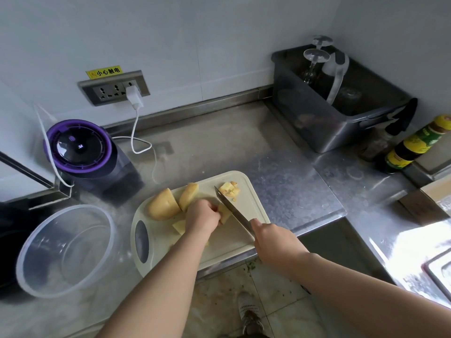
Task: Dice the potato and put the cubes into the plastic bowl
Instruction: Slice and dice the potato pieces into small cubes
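Observation:
A pale cutting board [240, 236] lies at the counter's front edge. On it my left hand [202, 217] grips a potato piece [224, 213]. My right hand [273, 237] holds a knife [231, 209], whose blade rests against that piece on its right side. Two larger potato chunks [164, 204] [188, 195] sit at the board's far left. A small heap of cubes [230, 189] lies beyond the knife tip, and a flat slice [179, 226] lies under my left wrist. The clear plastic bowl [31, 242] stands left of the board with nothing visible in it.
A purple-lidded appliance [79, 147] with a white cable stands behind the bowl. A grey tub [324, 128] holding glasses sits at the back right, with bottles [412, 145] beside it. A sink edge [436, 272] shows at the right. The floor and a shoe [250, 313] are below.

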### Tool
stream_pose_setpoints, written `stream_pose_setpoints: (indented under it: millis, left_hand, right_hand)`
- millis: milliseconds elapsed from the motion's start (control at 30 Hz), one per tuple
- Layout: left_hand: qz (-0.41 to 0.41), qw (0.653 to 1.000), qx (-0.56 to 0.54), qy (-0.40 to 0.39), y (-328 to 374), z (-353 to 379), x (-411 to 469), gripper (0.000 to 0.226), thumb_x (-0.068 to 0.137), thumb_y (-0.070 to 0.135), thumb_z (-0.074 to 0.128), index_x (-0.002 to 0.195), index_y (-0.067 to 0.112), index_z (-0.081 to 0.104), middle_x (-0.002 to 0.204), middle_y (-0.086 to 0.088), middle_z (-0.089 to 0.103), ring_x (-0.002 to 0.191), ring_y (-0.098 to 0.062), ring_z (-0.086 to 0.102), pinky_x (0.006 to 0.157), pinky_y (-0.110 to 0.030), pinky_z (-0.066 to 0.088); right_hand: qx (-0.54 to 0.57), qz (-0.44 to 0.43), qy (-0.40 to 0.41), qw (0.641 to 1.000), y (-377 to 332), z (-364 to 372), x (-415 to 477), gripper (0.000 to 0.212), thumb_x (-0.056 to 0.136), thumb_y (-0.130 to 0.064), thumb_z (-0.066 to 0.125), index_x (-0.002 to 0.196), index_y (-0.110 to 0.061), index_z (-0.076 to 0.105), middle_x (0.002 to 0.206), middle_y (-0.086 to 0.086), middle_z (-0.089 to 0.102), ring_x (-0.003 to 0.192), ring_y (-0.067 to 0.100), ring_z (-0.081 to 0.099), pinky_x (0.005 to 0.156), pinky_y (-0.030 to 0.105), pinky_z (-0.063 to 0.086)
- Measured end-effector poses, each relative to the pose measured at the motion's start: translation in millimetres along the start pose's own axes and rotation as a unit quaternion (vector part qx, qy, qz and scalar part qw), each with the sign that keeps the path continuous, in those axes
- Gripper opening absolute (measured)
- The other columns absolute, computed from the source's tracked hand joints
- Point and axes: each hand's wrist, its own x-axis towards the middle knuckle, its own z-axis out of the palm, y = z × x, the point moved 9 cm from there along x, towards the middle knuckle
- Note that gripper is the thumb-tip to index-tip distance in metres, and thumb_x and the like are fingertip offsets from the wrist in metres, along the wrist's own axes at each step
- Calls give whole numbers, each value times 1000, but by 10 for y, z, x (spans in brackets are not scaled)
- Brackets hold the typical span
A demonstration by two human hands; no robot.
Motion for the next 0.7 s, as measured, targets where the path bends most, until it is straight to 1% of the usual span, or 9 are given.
stream_pose_setpoints:
  millis: [67, 167, 233, 333, 433, 500, 600, 700]
  left_hand:
    - [-11, 1000, 1, -1, -16, 1, 8, 24, 81, 6, 65, 62, 20, 58, 73, -14, 72, 78, -32, 70, 78, -44, 59]
    - [-25, 1000, 9, -5, -27, 10, 12, 20, 79, 7, 65, 62, 17, 62, 74, -13, 72, 79, -32, 70, 78, -43, 59]
    - [-33, 999, 13, -11, -48, 22, 41, 16, 77, 7, 64, 64, 14, 65, 73, -13, 72, 78, -31, 70, 77, -42, 60]
    - [-47, 999, 2, -9, -84, 25, 85, 10, 75, 4, 63, 67, 8, 67, 72, -14, 72, 76, -31, 70, 75, -42, 60]
    - [-61, 998, -27, -13, -81, 29, 35, 18, 77, -3, 58, 62, 7, 62, 73, -17, 72, 78, -30, 71, 78, -42, 59]
    - [-67, 997, -40, -10, -83, 22, 3, 22, 80, -4, 56, 62, 8, 60, 75, -17, 72, 80, -29, 71, 80, -40, 59]
    - [-68, 997, -44, -11, -95, 32, 5, 21, 83, -2, 58, 64, 7, 61, 73, -13, 71, 81, -28, 71, 82, -39, 59]
    - [-63, 997, -41, -14, -105, 46, 10, 19, 82, 1, 62, 65, 10, 62, 75, -12, 72, 83, -28, 71, 83, -39, 58]
  right_hand:
    - [-1, -2, 0, 1000, -5, -19, -10, 18, 93, 1, 36, 100, -16, 34, 69, 1, 41, 60, 21, 44, 48, 29, 32]
    - [1, -8, 1, 1000, -7, -41, -3, 18, 93, 2, 36, 99, -16, 34, 69, 1, 42, 59, 21, 44, 49, 29, 32]
    - [-9, -15, -2, 1000, -9, -55, -2, 19, 94, 2, 36, 105, -14, 38, 70, 1, 43, 60, 22, 44, 51, 30, 34]
    - [-37, -29, -13, 999, -13, -74, 0, 34, 91, 5, 37, 120, -13, 39, 78, 1, 47, 65, 24, 48, 58, 34, 40]
    - [-69, -46, -15, 996, -7, -77, 10, 43, 89, 7, 38, 127, -14, 38, 88, 2, 50, 67, 24, 50, 56, 32, 39]
    - [-71, -53, -14, 996, 0, -79, 23, 41, 91, 5, 39, 128, -14, 38, 86, 1, 49, 67, 23, 51, 54, 32, 40]
    - [-63, -47, -22, 997, 38, -132, 43, 39, 92, 6, 38, 125, -14, 38, 79, 0, 47, 69, 23, 53, 61, 36, 48]
    - [-42, -24, 16, 999, 85, -274, 60, 41, 92, 5, 36, 126, -16, 38, 72, 1, 47, 64, 25, 54, 61, 38, 49]
